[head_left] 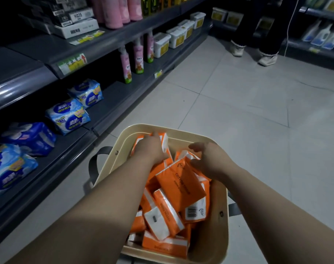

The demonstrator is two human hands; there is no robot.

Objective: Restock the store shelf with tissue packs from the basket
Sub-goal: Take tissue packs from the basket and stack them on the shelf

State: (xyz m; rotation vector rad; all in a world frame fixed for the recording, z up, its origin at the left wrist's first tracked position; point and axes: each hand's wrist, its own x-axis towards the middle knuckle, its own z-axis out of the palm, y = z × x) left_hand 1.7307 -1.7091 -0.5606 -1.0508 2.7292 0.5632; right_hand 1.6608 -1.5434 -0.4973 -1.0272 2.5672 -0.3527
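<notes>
A beige basket (217, 233) stands on the floor in front of me, filled with several orange-and-white tissue packs (179, 185). My left hand (152, 147) reaches into the far left corner and grips an orange pack (164, 139) that leans against the far wall. My right hand (210, 159) hovers over the packs at the far right of the basket, fingers spread and loosely bent, holding nothing that I can see. The dark grey store shelf (112, 103) runs along my left, with a bare stretch on its lowest level.
Blue-and-white packs (70, 115) lie on the lowest shelf at left, pink bottles (126, 63) and white tubs (162, 44) farther along. A person's legs and shoes (267, 58) stand at the far end of the tiled aisle. Another shelf unit (315, 50) lines the far right.
</notes>
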